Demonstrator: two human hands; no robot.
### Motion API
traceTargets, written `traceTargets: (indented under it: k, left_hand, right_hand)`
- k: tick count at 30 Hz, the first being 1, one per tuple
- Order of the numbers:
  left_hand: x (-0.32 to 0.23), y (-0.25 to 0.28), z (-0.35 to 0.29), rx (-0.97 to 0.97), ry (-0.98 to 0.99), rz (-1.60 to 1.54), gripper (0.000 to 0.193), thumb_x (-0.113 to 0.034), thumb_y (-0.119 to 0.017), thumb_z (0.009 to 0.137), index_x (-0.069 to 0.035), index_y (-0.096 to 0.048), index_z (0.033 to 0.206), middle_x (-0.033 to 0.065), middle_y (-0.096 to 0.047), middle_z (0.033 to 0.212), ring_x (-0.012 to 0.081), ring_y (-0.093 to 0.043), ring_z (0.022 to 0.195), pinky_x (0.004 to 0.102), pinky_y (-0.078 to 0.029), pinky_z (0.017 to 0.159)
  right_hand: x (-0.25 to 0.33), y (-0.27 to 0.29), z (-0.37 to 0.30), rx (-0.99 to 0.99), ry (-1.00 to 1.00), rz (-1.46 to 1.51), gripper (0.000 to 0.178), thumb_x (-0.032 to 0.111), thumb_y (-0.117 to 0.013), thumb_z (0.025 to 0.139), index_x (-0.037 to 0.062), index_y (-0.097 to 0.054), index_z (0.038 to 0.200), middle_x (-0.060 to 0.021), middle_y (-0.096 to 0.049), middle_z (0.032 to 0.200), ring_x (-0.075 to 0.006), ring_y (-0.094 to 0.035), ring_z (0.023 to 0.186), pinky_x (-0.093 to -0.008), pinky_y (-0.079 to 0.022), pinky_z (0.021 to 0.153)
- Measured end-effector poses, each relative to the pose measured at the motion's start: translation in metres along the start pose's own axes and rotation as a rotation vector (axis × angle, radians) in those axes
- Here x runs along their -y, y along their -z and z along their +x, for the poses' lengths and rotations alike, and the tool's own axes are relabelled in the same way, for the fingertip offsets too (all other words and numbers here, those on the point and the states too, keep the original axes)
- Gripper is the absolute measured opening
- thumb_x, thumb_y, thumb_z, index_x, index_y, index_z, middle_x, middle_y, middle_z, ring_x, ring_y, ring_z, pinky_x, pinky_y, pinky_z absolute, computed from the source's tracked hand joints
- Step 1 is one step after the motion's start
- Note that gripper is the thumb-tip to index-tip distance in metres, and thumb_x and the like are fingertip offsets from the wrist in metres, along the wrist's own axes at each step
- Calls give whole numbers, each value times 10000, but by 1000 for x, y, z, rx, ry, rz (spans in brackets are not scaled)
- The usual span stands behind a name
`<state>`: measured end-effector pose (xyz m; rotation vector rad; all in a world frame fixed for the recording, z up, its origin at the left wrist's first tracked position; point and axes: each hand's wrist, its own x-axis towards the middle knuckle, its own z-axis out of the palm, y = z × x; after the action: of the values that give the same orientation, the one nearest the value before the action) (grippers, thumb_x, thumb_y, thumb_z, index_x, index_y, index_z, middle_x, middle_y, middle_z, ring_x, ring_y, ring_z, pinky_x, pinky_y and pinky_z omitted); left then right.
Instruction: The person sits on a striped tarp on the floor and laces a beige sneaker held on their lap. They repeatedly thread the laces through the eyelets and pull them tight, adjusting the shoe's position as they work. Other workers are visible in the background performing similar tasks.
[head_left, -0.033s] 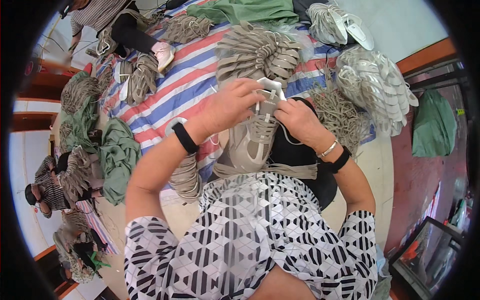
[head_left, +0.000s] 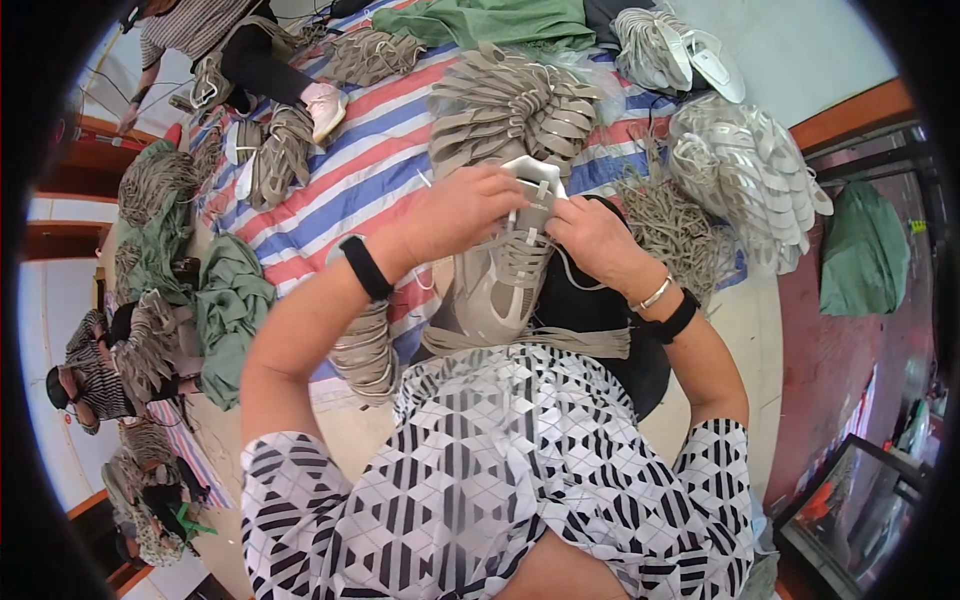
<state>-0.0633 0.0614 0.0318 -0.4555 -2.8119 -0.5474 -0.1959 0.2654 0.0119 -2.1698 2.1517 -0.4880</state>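
A beige and white shoe upper (head_left: 490, 295) lies over my lap, toe towards me, with laces threaded across its front. My left hand (head_left: 465, 208) pinches the left edge of its opening near the tongue. On the other edge my right hand (head_left: 598, 238) grips with thumb and forefinger. Between the hands the tongue (head_left: 533, 207) and the pale collar lining (head_left: 536, 168) show. The tips of the left fingers are partly hidden inside the opening. A bundle of flat beige laces (head_left: 585, 343) lies across my lap below the toe.
Ahead, a fanned stack of beige uppers (head_left: 515, 110) lies on a striped sheet (head_left: 350, 170). Loose laces (head_left: 680, 230) and bagged uppers (head_left: 745, 180) are on the right. A bundle of uppers (head_left: 363, 350) stands left of my lap. Other people sit at the far left.
The view has shifted very slightly. Both hands keep their places on the shoe upper.
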Motion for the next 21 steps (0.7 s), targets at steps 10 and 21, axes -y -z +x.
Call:
traceTargets:
  k: [10,21]
  left_hand:
    - [13,3,14,303,-96,32,285,-87,-728,647,-105,-562,878,42,-561,919,259,-559,958,392,-467,782]
    - [-17,-19,47,570,270,-47,127,-276,-665,749,-207,-727,835,37,-675,768,253,-639,836,420,-388,832]
  right_hand:
    - [2,-9,24,266,-248,31,87,86,-612,734,13,-661,740,-170,-603,855,-337,-629,824,-412,-511,707]
    - [-44,41,10,-513,-419,1938,145,130,-477,951,36,-580,910,-113,-652,964,-183,-608,731,-309,-483,671]
